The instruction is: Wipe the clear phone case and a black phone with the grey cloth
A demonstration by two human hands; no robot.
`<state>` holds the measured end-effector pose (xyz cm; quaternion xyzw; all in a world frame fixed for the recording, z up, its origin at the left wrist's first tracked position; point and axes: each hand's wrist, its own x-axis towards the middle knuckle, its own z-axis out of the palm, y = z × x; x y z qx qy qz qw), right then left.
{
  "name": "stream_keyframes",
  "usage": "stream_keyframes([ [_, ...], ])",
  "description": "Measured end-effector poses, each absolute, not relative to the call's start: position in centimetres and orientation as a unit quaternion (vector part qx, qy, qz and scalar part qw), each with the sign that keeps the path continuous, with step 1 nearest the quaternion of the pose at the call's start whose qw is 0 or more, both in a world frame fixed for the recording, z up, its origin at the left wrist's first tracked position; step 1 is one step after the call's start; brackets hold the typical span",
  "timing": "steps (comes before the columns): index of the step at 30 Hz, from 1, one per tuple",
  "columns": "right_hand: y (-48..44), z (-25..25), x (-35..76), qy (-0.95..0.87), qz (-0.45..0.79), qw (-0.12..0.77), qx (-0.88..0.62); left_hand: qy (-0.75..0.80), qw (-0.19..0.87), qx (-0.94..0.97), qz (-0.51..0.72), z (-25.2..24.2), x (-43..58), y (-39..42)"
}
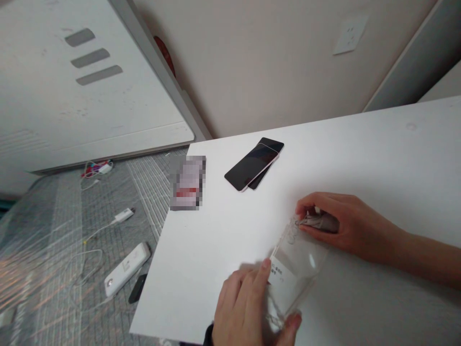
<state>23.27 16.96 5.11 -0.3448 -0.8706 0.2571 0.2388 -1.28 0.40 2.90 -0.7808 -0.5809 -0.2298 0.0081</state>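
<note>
A clear plastic bag [297, 269] with a white printed label [283, 275] lies tilted across the white table near its front edge. My left hand [245, 302] grips the lower part of the bag, thumb on the label side. My right hand [345, 226] comes in from the right and pinches a crumpled grey cloth [319, 222] at the bag's upper end. The fingers hide part of the cloth, and I cannot tell how far it sits inside the bag.
Two stacked black smartphones [252, 166] and a pixelated card or packet [187, 182] lie on the white table [378, 144]. Beyond its edge, a grey mat [50, 250] holds a white power bank [126, 269] and cables. A white cabinet [90, 96] and wall socket [350, 34] stand behind.
</note>
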Motion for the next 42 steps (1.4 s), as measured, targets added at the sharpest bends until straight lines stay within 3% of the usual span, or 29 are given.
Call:
stream_keyframes([
  [10, 17.5, 6.8, 24.1, -0.913, 0.233, 0.204, -0.265, -0.581, 0.029, -0.779, -0.235, 3.3, -0.6, 0.8],
  [15, 17.8, 7.2, 24.1, -0.914, 0.259, 0.155, -0.271, -0.577, 0.016, -0.781, -0.24, 3.6, -0.3, 0.9],
  [24, 16.8, 6.7, 23.8, -0.931, 0.162, 0.122, -0.303, -0.585, 0.013, -0.775, -0.24, 3.2, 0.1, 0.5],
  [34, 16.4, 6.4, 23.6, -0.929, 0.161, 0.092, -0.32, -0.594, -0.1, -0.757, -0.252, 3.0, -0.8, 0.2],
  [42, 15.7, 6.7, 23.2, -0.897, 0.171, 0.122, -0.39, -0.567, -0.089, -0.776, -0.263, 3.1, -0.3, 0.7],
])
